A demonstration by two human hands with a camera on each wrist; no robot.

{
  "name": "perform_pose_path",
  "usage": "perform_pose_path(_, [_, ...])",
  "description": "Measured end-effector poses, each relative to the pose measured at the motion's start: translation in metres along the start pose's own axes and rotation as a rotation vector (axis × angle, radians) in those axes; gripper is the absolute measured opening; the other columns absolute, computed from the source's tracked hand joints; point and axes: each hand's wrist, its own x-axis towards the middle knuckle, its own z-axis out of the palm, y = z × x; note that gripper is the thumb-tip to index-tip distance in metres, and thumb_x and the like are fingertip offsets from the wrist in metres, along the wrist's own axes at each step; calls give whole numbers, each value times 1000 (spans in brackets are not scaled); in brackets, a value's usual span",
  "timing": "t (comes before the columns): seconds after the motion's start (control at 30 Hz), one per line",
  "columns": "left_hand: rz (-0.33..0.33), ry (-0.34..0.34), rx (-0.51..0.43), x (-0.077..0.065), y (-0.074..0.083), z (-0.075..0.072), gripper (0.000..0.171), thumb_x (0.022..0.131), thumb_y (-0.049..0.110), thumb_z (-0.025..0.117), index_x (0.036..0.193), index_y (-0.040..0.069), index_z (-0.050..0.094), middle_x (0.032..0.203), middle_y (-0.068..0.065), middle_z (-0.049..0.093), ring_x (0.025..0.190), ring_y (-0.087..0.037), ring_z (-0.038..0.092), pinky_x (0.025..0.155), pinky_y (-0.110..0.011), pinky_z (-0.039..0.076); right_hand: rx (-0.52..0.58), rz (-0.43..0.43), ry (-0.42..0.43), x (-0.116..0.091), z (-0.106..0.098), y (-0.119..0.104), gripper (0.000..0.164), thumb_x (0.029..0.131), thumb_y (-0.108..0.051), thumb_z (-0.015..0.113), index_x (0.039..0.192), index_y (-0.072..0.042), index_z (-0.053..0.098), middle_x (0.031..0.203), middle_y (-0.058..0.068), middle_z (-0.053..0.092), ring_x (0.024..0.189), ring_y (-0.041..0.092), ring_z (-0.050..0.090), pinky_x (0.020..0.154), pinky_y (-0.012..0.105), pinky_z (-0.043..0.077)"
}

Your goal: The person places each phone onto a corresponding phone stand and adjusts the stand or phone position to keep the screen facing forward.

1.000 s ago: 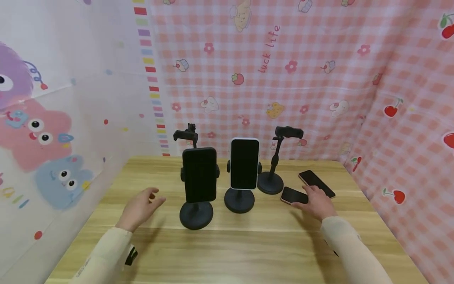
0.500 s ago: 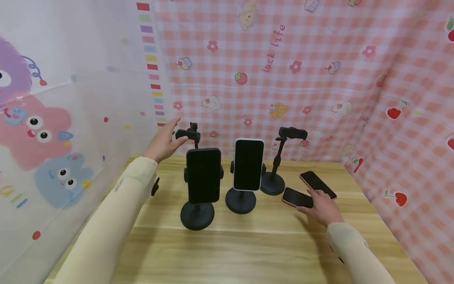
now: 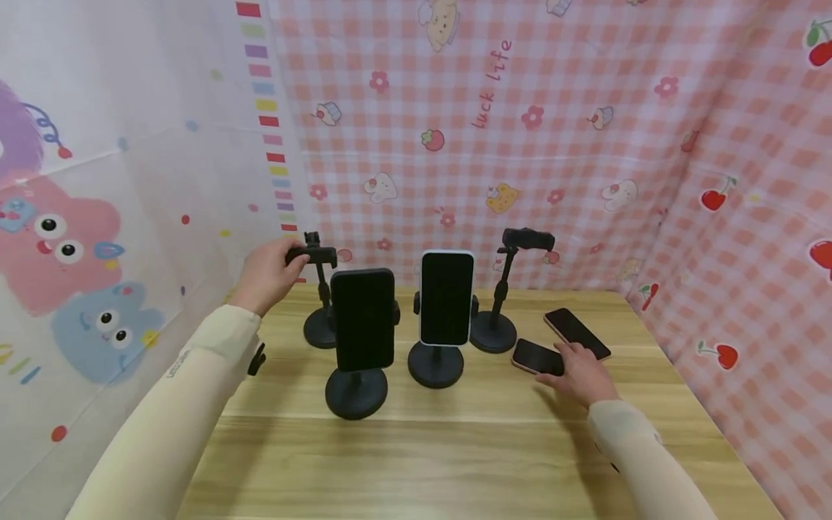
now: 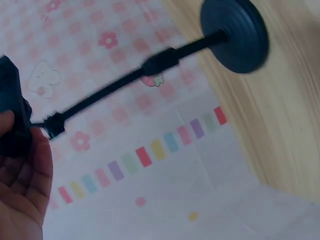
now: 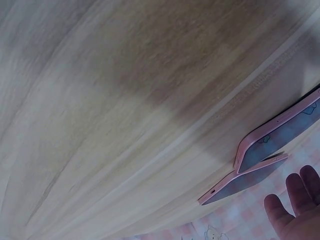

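At the back left of the wooden table (image 3: 416,455), the person's left hand (image 3: 265,276) has its thumb and fingers curled round the clamp (image 3: 322,256) at the top of a black phone stand (image 3: 323,290). That clamp carries no phone, the pole rises nearly straight, and the round base (image 3: 317,330) is partly hidden behind a phone in front. Over on the other side, the right hand (image 3: 585,374) is relaxed, its fingers parted and a little bent, and it grips nothing that I can see; it reaches over the end of a pink-edged phone (image 3: 536,357) lying screen up on the table. Whether the thumb touches that phone I can't tell. A second phone (image 3: 578,333) lies flat just behind, set at a slant. Between the hands, two more stands each hold a phone upright: a black phone (image 3: 362,321) on the nearer stand (image 3: 356,395), and a white-edged phone (image 3: 446,297) on the stand (image 3: 436,367) to its right. Behind that one, close to the lying phones, a fourth stand (image 3: 501,290) lifts a bare clamp. Pink checked cloth (image 3: 416,87) hangs along the back, and both arms wear pale sleeves (image 3: 175,404).
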Motion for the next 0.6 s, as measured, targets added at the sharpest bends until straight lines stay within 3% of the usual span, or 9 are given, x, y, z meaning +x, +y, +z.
perform_pose_path(0.3, [-43,151,30,-67,3,-31,25,93,15,60,108,-5,64,88,-26,68,60,-28,55,51,-40,41,-28,16,-20,5,4,0,87,77,-50,71,135,9,45,133,38,44,118,54,38,94,67,37])
perform_pose_path(0.6, [43,279,54,-119,31,-46,21,83,7,67,99,-1,57,63,-14,64,41,-14,40,39,-30,31,-57,25,-44,8,6,-4,91,75,-51,72,133,13,45,130,39,46,114,54,41,92,66,39])
